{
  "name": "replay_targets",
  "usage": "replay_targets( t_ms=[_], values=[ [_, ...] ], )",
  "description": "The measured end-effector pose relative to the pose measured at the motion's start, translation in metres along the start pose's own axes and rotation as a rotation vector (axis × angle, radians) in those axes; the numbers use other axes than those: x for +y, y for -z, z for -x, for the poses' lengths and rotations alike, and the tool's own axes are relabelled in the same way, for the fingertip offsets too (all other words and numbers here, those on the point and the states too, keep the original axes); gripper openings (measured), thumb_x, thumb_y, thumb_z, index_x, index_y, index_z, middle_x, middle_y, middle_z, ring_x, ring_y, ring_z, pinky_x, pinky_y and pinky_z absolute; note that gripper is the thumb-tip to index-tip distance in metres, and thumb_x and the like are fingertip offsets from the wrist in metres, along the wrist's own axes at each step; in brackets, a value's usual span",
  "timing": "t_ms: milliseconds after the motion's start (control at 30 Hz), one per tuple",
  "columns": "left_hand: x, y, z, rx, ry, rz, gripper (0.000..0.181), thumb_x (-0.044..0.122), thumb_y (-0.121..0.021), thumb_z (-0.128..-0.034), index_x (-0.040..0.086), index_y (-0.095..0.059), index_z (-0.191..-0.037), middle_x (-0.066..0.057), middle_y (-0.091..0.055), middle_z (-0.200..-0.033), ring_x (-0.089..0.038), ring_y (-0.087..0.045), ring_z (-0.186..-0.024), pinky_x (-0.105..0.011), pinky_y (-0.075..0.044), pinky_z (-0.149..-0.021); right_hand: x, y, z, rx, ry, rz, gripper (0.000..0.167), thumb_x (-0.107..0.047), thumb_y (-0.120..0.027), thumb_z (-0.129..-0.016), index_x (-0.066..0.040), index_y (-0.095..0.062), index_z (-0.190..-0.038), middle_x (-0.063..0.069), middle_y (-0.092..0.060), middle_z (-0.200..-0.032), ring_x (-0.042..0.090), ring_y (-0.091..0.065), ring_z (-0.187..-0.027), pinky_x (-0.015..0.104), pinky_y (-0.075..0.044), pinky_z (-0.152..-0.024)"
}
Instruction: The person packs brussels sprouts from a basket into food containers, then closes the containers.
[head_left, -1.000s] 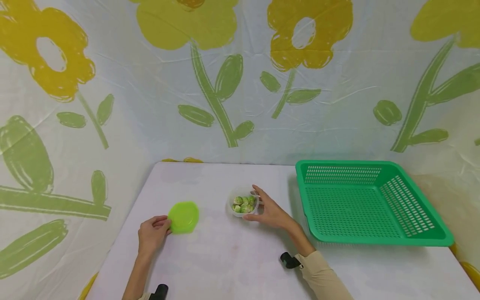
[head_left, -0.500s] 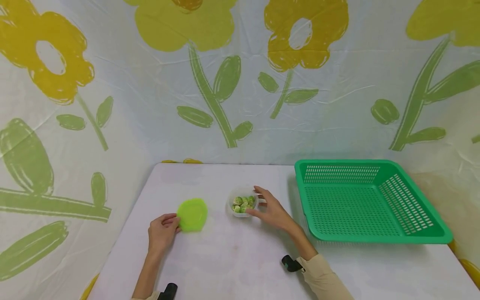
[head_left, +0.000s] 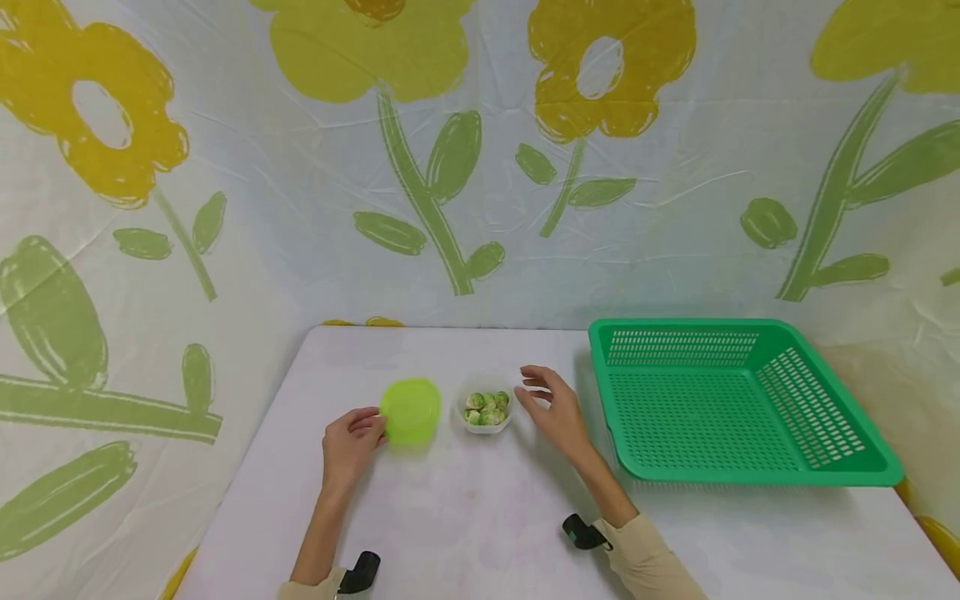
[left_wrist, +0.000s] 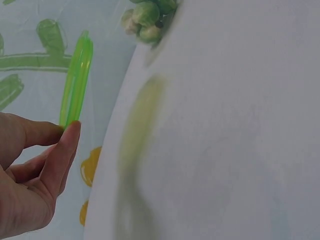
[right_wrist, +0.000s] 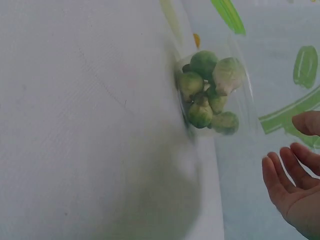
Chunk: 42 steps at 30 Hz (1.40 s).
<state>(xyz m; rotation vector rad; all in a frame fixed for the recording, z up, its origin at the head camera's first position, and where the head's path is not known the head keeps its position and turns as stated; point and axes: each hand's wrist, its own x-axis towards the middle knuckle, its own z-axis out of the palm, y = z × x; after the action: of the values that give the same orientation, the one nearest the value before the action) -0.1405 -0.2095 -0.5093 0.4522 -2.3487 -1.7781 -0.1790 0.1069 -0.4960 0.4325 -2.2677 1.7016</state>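
Note:
My left hand (head_left: pixel 352 446) pinches the edge of a bright green plastic lid (head_left: pixel 410 410) between thumb and fingers. In the left wrist view the lid (left_wrist: pixel 77 80) is seen edge-on, held above the table. Just right of it in the head view stands a clear round container (head_left: pixel 486 428) on the table, uncovered. Several Brussels sprouts (head_left: pixel 487 408) lie inside, and the right wrist view shows the sprouts (right_wrist: pixel 202 110) through the see-through wall. To the right of the container my right hand (head_left: pixel 557 417) hovers apart from it, its fingers loosely bent and holding nothing.
A large green perforated basket (head_left: pixel 727 479) stands on the right side of the white table (head_left: pixel 465 533). Behind and to the left hangs a backdrop (head_left: pixel 315 275) printed with flowers. Each wrist carries a small black camera (head_left: pixel 581 532).
The lid has moved right and slightly farther back in my left hand, close to the container. My right hand has let go of the container's rim and drawn back to the right.

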Motion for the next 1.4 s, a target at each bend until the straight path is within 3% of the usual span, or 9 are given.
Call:
replay_targets(
  t_ms=[300, 567, 800, 967, 1200, 1400],
  values=[
    [0.015, -0.025, 0.002, -0.042, -0.019, 0.086, 0.026, 0.005, -0.074, -0.0941, -0.008, -0.070, -0.116, -0.019, -0.072, -0.100, -0.008, -0.068, -0.077, -0.021, -0.061, -0.068, 0.002, -0.003, 0.000, -0.028, -0.053, 0.032, 0.029, -0.018, -0.070, -0.101, -0.007, -0.067, -0.127, 0.015, -0.069, -0.124, 0.026, -0.067, -0.111, 0.041, -0.058, -0.094],
    [0.024, -0.044, 0.002, -0.078, -0.045, 0.146, 0.029, 0.006, -0.077, -0.0927, -0.009, -0.069, -0.117, -0.023, -0.071, -0.104, -0.017, -0.070, -0.081, -0.025, -0.062, -0.069, -0.008, -0.012, -0.001, -0.055, -0.077, 0.001, 0.029, -0.025, -0.067, -0.103, -0.012, -0.070, -0.129, 0.006, -0.073, -0.122, 0.022, -0.067, -0.112, 0.033, -0.058, -0.092],
    [0.029, -0.059, 0.003, -0.063, -0.073, 0.156, 0.021, 0.001, -0.075, -0.0922, -0.008, -0.072, -0.111, -0.019, -0.072, -0.096, -0.013, -0.069, -0.075, -0.024, -0.062, -0.067, -0.008, -0.020, -0.001, -0.064, -0.081, -0.021, 0.031, -0.028, -0.068, -0.102, -0.011, -0.071, -0.128, 0.004, -0.073, -0.121, 0.022, -0.068, -0.110, 0.036, -0.058, -0.092],
    [0.032, -0.071, 0.004, -0.068, -0.091, 0.165, 0.020, -0.002, -0.075, -0.0910, -0.008, -0.072, -0.109, -0.020, -0.071, -0.093, -0.012, -0.068, -0.073, -0.024, -0.062, -0.065, -0.005, -0.021, 0.000, -0.046, -0.083, -0.009, 0.034, -0.024, -0.073, -0.099, -0.006, -0.071, -0.127, 0.005, -0.073, -0.113, 0.024, -0.069, -0.102, 0.031, -0.059, -0.087],
    [0.034, -0.087, 0.006, -0.094, -0.103, 0.173, 0.019, -0.001, -0.075, -0.0912, -0.006, -0.072, -0.109, -0.018, -0.071, -0.092, -0.016, -0.069, -0.074, -0.026, -0.062, -0.066, 0.000, -0.016, 0.000, 0.038, -0.092, -0.034, 0.024, -0.010, -0.079, -0.092, -0.004, -0.075, -0.114, 0.008, -0.069, -0.095, 0.020, -0.067, -0.087, 0.019, -0.058, -0.075],
    [0.030, -0.092, 0.006, -0.110, -0.103, 0.180, 0.019, 0.000, -0.075, -0.0916, -0.007, -0.071, -0.109, -0.017, -0.070, -0.086, -0.018, -0.069, -0.072, -0.028, -0.063, -0.066, 0.007, -0.016, -0.002, 0.052, -0.125, -0.098, 0.020, -0.003, -0.076, -0.092, 0.001, -0.074, -0.112, 0.014, -0.068, -0.093, 0.020, -0.069, -0.081, 0.025, -0.062, -0.071]
  ],
)
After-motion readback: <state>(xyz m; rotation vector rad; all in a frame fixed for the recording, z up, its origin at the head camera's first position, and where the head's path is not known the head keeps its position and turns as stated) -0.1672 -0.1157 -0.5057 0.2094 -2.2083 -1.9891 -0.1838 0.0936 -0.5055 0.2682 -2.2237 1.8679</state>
